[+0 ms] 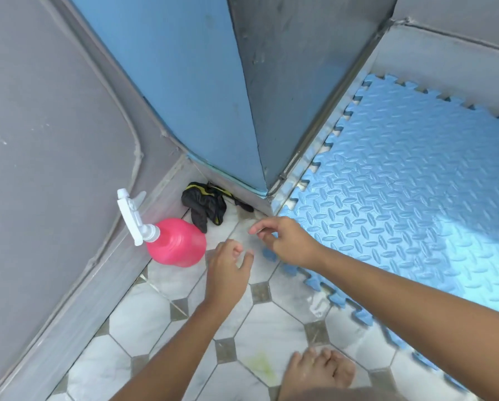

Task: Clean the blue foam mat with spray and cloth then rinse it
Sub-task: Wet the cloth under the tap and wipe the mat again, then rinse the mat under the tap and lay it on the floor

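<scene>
Two empty hands at the corner of the blue foam mat (401,198).

The mat lies flat on the tiled floor (144,319). The right hand (288,241) hangs over the mat's corner, fingers loosely bent, gripping nothing. The left hand (228,270) is just left of that corner, fingers relaxed and empty too. Further left of the mat stands a pink spray bottle (176,243) with a white trigger head. A crumpled black cloth (204,204) lies near the mat's corner. A bare foot (320,371) rests beside the mat's near edge.
</scene>
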Available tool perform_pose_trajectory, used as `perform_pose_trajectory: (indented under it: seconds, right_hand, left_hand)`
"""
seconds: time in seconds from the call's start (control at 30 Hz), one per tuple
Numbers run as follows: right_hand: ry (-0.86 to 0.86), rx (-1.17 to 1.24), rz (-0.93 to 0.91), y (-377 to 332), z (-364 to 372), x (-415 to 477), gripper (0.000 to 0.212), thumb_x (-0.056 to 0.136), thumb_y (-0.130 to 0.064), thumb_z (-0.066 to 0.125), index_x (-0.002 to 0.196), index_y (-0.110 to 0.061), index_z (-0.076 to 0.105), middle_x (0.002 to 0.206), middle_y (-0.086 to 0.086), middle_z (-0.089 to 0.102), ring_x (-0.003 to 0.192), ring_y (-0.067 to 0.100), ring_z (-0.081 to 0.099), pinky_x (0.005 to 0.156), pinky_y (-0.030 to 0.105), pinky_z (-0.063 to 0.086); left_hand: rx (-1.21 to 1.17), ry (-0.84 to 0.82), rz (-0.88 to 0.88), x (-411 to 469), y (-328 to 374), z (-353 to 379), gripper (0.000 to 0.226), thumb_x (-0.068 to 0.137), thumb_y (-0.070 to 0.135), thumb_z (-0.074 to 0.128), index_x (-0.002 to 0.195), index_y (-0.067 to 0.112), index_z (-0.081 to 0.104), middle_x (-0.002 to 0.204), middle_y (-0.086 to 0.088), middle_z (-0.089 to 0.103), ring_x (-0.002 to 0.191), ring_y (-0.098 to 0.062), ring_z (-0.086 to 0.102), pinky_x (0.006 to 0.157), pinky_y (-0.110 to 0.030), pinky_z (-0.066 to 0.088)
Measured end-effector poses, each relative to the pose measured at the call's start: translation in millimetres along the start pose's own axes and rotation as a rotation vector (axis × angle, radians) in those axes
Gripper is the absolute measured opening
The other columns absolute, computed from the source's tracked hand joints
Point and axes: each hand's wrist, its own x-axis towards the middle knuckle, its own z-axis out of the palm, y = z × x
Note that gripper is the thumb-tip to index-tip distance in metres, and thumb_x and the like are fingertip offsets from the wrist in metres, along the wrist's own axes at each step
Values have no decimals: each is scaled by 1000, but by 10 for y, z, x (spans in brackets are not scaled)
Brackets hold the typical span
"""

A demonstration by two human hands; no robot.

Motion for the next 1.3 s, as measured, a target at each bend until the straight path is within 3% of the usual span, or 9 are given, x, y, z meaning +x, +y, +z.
perform_pose_trajectory:
  seconds: [0.13,0.3,0.53,0.67,0.8,0.93,1.03,1.2,1.3]
  right_hand:
    - [195,-9,64,278,-511,-359,31,99,0,53,98,-23,75,104,-9,71,98,8,65,87,23,48]
    - [417,23,174,448,-1134,-674,32,98,-8,56,88,-34,73,90,-7,70,65,33,57,66,48,57]
    - [562,130,177,59,-1658,-916,25,98,-9,61,88,-30,73,94,10,73,77,25,59,78,57,57]
    - [603,148,133,-350,-2041,-1098,14,98,-11,61,96,-18,73,85,-2,66,77,21,57,77,52,58]
    - [652,91,77,-653,-2479,-1241,13,99,-12,61,95,-17,73,84,-3,66,79,17,59,75,44,59]
    - [644,76,72,-970,-2945,-1243,17,99,-23,63,102,-8,72,91,1,68,87,13,65,72,33,60]
    - [694,24,8,-1281,-3248,-1121,25,101,-32,61,103,-8,70,97,5,70,88,15,68,72,35,59]
    - [896,-7,-220,-2246,-3734,-841,33,99,-50,54,101,-20,68,96,-7,69,91,16,67,82,37,56]
    - [1010,-50,-413,-2997,-3920,-750,31,103,-44,52,105,-18,68,98,-6,68,93,13,62,82,26,45]
  left_hand:
    - [-77,-247,-85,369,532,471,47,94,34,70,131,5,61,128,-11,64,124,-29,58,106,-39,45]
    - [28,-319,-158,391,805,491,66,86,46,75,134,6,54,134,-11,61,132,-32,51,107,-41,45]
    - [-7,-474,-182,427,1478,-154,48,70,50,75,60,20,38,57,5,35,56,-19,38,57,-33,26]
    - [-65,-597,-74,425,2081,-621,49,85,52,74,67,16,45,55,6,36,49,-15,35,51,-28,27]
    - [-544,-911,-340,635,2675,-1070,66,86,74,52,87,9,62,71,-5,51,45,-20,50,39,-22,40]
    - [-332,-784,-127,645,3015,-994,33,91,57,66,102,27,74,94,2,58,61,-14,48,43,-24,34]
    - [-221,-702,-60,679,3180,-962,42,91,37,77,116,3,73,106,-3,67,73,-15,65,46,-24,39]
    - [-210,-637,80,655,3449,-1558,36,92,36,76,106,3,77,95,-11,82,91,-31,79,90,-44,62]
    - [-201,-581,179,688,3573,-1965,38,93,40,75,101,3,78,102,-23,78,90,-38,78,81,-43,60]
